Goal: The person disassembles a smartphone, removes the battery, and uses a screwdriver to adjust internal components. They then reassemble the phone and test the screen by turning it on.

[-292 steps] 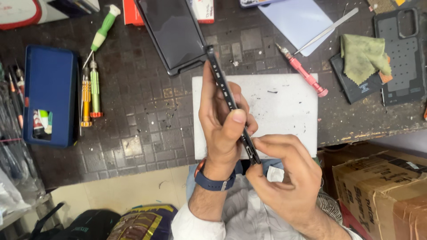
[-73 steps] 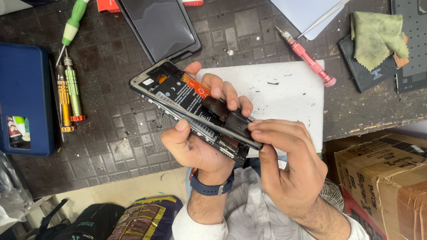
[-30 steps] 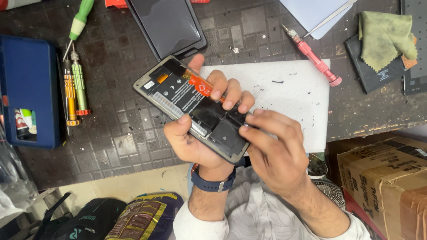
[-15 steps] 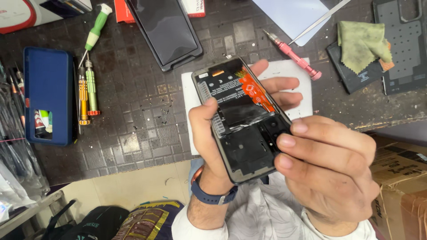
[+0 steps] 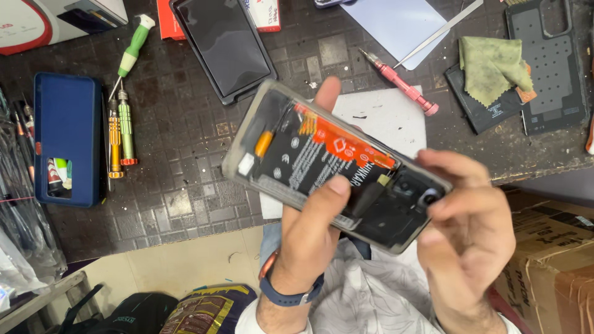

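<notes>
Both hands, left [image 5: 309,235] and right [image 5: 470,229], gripping opened phone [image 5: 334,164], blue case [image 5: 67,139] holding small tools behind window

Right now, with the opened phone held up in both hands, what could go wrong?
The phone is held above the bench edge by the left hand and right hand; a slip could drop it to the floor. Its internals are exposed, so fingers pressing there might strain parts.

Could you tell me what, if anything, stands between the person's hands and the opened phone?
Nothing visible does. The left hand grips the opened phone from beneath, thumb across its battery, and the right hand touches its camera end directly.
</notes>
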